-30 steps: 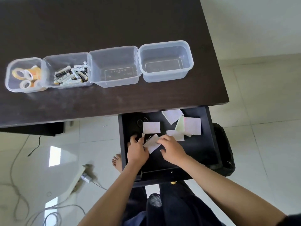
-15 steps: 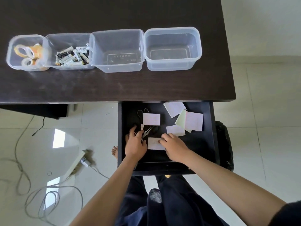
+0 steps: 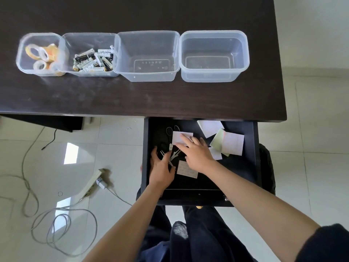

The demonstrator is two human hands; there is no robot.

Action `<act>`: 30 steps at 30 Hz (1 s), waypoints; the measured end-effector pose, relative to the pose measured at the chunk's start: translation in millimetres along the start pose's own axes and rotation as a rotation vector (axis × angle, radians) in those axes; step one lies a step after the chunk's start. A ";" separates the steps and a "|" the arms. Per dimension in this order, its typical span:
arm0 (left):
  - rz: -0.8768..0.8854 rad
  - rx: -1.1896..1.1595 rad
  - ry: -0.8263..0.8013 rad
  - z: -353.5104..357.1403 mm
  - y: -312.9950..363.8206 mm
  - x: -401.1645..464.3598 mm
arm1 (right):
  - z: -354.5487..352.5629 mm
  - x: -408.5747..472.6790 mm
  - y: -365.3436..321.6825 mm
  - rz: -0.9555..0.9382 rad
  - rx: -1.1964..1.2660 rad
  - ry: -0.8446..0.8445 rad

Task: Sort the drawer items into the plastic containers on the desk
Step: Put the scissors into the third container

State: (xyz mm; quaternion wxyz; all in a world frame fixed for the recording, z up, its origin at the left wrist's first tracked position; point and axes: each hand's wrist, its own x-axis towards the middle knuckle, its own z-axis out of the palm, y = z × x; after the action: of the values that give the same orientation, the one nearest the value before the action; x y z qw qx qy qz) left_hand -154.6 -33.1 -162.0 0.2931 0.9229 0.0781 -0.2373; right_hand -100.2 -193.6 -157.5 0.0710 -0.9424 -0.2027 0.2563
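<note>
- Step in hand, as judged: gathering the loose items left in the open drawer; tape rolls and batteries already sit in the two containers at the left of the row.
- The third container and the fourth container on the counter hold nothing that can be made out.
- Right hand: reaches forward into the drawer with fingers extended, fingertips pressing flat on a white paper slip. It holds nothing; the slip lies on the drawer floor under the fingers.
- Left hand: lies at the left of the drawer, fingers spread and partly bent, around small metal tools that look like scissors or clippers. Whether it grips one or merely touches them cannot be told.
- Dark scissor handles lie just beyond the slip, toward the back of the drawer.
- Other paper slips lie to the right of the right hand, overlapping one another; one patterned card lies between the two wrists.
- Next move, as judged: the flat slip needs an edge lifted or a slide to the drawer wall before a pinch is possible, then a carry to an unused container.
- Risk, as judged: the sharp metal points lie close to the left fingers.
</note>
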 end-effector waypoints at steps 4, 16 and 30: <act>0.000 0.012 -0.003 2.4 -2.9 1.1 | 8.9 -11.4 4.3 0.105 0.021 0.024; 0.000 0.014 -0.001 4.6 -14.7 5.3 | 12.0 -9.8 12.9 0.138 -0.053 0.298; -0.003 0.003 0.010 -3.4 -1.3 9.4 | -21.0 27.5 15.9 -0.130 -0.097 -0.081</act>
State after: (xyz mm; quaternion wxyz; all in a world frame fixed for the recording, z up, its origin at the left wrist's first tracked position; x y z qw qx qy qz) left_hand -145.3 -30.0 -164.8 0.2910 0.9243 0.0805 -0.2334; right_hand -62.3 -197.2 -155.8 0.0336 -0.9185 -0.2785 0.2788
